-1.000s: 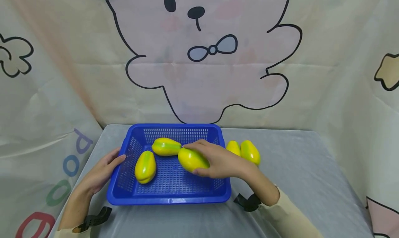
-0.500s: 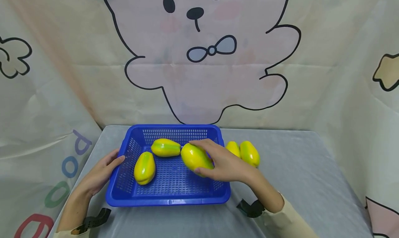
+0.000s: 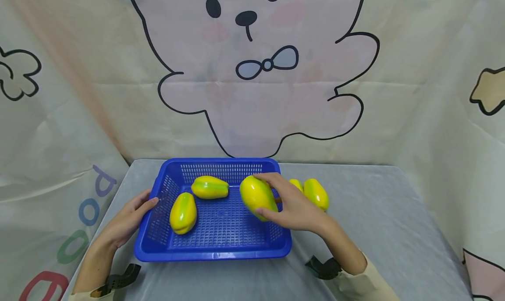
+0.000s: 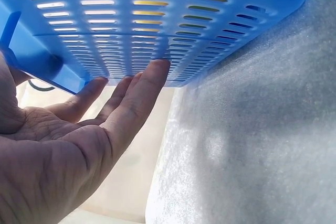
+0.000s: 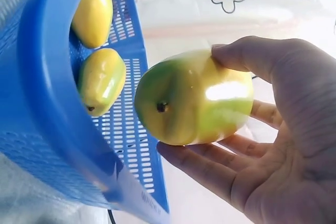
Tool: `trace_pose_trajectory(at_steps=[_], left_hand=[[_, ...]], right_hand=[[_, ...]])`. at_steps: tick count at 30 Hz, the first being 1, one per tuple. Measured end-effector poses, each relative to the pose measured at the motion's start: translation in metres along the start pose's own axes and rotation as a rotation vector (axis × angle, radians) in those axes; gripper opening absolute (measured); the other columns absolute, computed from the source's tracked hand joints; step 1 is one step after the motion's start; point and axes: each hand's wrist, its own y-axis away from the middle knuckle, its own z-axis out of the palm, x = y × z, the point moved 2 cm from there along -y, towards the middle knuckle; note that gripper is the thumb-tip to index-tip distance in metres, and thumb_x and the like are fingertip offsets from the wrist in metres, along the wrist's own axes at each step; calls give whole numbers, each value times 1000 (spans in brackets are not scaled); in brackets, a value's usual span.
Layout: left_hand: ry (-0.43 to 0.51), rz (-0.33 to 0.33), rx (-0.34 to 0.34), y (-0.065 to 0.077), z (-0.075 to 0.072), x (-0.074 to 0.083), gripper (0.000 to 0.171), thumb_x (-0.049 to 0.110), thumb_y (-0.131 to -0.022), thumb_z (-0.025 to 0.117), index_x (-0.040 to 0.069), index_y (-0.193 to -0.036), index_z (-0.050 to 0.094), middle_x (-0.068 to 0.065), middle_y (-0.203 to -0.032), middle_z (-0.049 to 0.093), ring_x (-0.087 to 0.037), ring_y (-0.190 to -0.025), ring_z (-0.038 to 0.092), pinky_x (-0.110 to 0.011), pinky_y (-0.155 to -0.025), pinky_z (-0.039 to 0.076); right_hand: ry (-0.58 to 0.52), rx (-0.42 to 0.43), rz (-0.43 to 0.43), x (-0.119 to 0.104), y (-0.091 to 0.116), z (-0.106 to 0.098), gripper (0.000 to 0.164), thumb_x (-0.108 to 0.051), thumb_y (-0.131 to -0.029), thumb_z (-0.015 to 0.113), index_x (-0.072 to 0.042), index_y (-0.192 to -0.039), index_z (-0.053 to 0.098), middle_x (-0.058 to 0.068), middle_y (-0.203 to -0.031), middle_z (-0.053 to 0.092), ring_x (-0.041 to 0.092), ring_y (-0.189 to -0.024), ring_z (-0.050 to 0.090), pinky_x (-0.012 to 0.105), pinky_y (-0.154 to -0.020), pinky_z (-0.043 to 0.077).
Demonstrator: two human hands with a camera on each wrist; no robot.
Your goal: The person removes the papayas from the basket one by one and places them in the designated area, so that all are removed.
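While the left grip (image 3: 132,214) is pinching the left side of the blue basket (image 3: 213,253), thumb over the rim, the right grip (image 3: 296,208) is pinching a yellow-green fruit (image 3: 256,196) between thumb and fingers. This fruit is sitting just left of the right palm, over the basket's right end; the left grip is well apart from it. Seen from above, its long axis is slanting from far left to near right; seen from the wrist, its dark-spotted end is pointing out of the right grip, away from the palm. How steeply it is tilting, I can't tell. Leftward of that grip, a second fruit (image 3: 210,187) and a third fruit (image 3: 183,213) are lying inside the basket; rightward, beyond the wrist, two loose fruits (image 3: 317,194) are resting on the bench (image 3: 367,222).
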Motion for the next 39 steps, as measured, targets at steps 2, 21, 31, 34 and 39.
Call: trace_pose_trajectory(at_steps=[2, 21, 31, 34, 39], left_hand=[[1, 2, -1, 0, 0, 0, 71, 37, -115, 41, 3, -169, 11, -34, -157, 42, -13, -109, 70, -36, -92, 65], [21, 20, -38, -2, -2, 4, 69, 35, -116, 40, 2, -168, 12, -6, -135, 63, -15, -105, 72, -33, -88, 65], [10, -4, -22, 4, -1, -1, 69, 37, -115, 42, 3, -168, 13, -5, -137, 62, -15, -107, 72, -34, -89, 65], [13, 6, -29, 3, -1, 0, 69, 37, -115, 41, 2, -168, 13, -1, -133, 65, -15, -106, 73, -35, -89, 65], [29, 17, -40, 1, -1, 0, 68, 35, -116, 40, 1, -168, 12, 2, -129, 67, -15, -104, 74, -34, -88, 65]], right_hand=[[-24, 27, 1, 3, 2, -1, 77, -37, -95, 79, -28, -161, 39, 0, -161, 48, 23, -131, 59, 38, -94, 64], [-171, 250, 11, 39, 26, -12, 75, -22, -96, 79, -22, -160, 40, 11, -151, 56, 34, -123, 69, 30, -86, 65], [-211, 283, 41, 63, 40, -14, 73, -16, -97, 77, -22, -160, 39, 13, -151, 54, 36, -122, 68, 26, -83, 64], [-223, 295, 65, 66, 41, -17, 76, -16, -98, 77, -19, -162, 35, 15, -155, 50, 39, -126, 66, 23, -86, 62], [-229, 303, 105, 71, 44, -18, 75, -18, -98, 75, -18, -161, 34, 16, -157, 47, 41, -128, 64, 22, -89, 60]])
